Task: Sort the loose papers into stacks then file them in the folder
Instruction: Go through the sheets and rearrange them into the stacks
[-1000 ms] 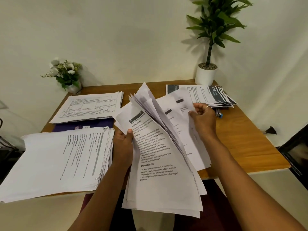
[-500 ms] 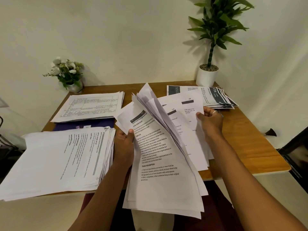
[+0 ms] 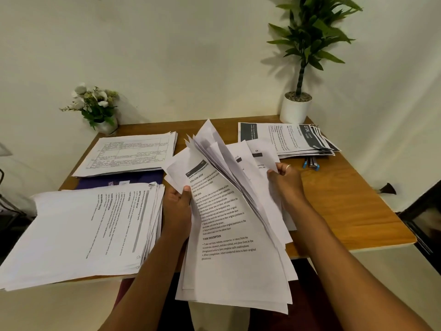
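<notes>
**Head view.** The left hand (image 3: 177, 211) grips a fanned bundle of loose papers (image 3: 226, 247) above the near edge of the wooden table (image 3: 346, 211). Its thumb presses on the front printed sheet, and its other fingers lie behind the bundle, out of sight. The right hand (image 3: 286, 185), wearing a ring (image 3: 288, 167), pinches the right edge of the rightmost sheets (image 3: 259, 155) of the fan, its fingers curled close together on the paper.

3 sorted stacks lie on the table:
- 1 large stack (image 3: 78, 235) at the near left, overhanging the table's edge.
- 1 stack of tabled forms (image 3: 128, 154) at the far left.
- 1 stack with dark headers (image 3: 286, 139) at the far right.

A purple folder (image 3: 124, 181) lies flat between the 2 left stacks, partly under the far one. A few small blue-tipped items (image 3: 311, 162), too small to identify, lie just beside the far-right stack. A plant in a white pot (image 3: 296, 108) and a small pot of white flowers (image 3: 100, 108) stand at the rear corners.
</notes>
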Demonstrator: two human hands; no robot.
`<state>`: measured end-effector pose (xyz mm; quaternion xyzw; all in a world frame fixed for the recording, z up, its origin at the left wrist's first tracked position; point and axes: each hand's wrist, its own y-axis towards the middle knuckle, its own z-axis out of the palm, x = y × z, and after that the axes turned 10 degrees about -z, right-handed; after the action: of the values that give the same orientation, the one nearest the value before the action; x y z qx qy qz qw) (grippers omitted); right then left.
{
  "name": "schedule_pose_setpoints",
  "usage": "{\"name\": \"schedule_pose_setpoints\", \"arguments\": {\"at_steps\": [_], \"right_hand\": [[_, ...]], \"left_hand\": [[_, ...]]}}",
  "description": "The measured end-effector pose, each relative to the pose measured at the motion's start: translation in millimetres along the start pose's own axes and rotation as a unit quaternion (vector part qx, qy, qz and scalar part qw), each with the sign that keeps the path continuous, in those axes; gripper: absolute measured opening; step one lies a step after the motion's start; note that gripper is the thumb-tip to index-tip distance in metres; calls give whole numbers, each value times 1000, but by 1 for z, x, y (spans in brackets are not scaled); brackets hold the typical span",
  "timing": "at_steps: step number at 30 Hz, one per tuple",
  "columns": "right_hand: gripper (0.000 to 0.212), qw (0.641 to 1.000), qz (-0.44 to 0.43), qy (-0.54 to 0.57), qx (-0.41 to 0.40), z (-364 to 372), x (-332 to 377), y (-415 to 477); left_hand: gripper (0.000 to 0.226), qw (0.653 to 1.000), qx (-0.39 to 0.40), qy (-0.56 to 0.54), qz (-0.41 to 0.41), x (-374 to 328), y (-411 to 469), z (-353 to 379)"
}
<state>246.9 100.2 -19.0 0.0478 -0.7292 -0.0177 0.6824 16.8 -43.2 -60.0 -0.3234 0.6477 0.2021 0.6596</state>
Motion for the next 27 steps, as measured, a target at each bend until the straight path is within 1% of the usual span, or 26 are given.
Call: {"name": "schedule_pose_setpoints", "arguments": {"at_steps": [5,8,11,18,22,24,25,27], "right_hand": [[13,1000,13,-10,0,-4,-1,3],[15,1000,14,-18,-8,-6,0,4],[8,1000,14,-16,-14,-8,3,5],[12,999,16,17,-30,-11,10,6],[15,999,-7,17,-29,-14,14,5],[14,999,-20,10,-39,-15,16,4],[12,998,-37,-1,-53,-15,19,4],[12,987,-101,-8,-122,-17,29,4]], "left_hand": [[35,1000,6,-3,8,0,1,0],[35,1000,7,2,5,1,2,-1],[34,1000,14,3,8,1,2,-1],[33,1000,12,-1,8,-2,1,0],[33,1000,6,8,-1,-1,1,1],[34,1000,5,9,2,0,0,0],[33,1000,6,6,3,0,0,-1],[34,1000,8,7,5,0,0,-1]]}}
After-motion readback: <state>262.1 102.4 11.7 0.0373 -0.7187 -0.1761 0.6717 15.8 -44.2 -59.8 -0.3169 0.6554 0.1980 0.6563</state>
